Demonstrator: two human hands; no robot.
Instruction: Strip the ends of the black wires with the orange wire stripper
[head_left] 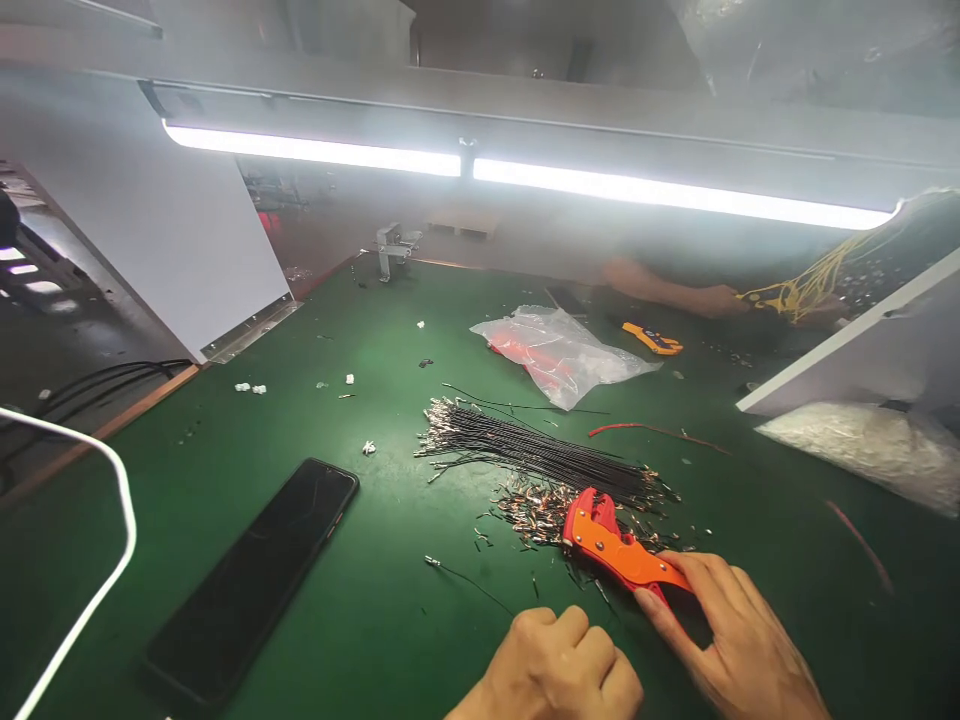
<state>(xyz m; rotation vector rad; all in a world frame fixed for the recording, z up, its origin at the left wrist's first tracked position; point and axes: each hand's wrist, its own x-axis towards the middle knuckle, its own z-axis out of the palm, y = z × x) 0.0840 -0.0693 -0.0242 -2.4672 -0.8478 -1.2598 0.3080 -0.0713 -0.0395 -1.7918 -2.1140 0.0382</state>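
Observation:
My right hand [739, 630] is wrapped round the handles of an orange and red wire stripper [616, 548]. The stripper's jaws lie over a pile of short wire offcuts [531, 510]. Left of it, my left hand [566, 665] is closed, knuckles up. A thin black wire [474, 583] with a metal terminal on its far end runs into this fist; its other end is hidden. Beyond the stripper lies a bundle of black wires [532, 445], many with metal terminals at their left ends.
A black phone [255, 580] and a white cable [124, 500] lie on the left. Farther back are a clear plastic bag [566, 350] with red contents and a yellow tool [651, 339]. Across the table, another person's arm [667, 290] is beside yellow wires [810, 280]. A red wire [645, 428] lies right.

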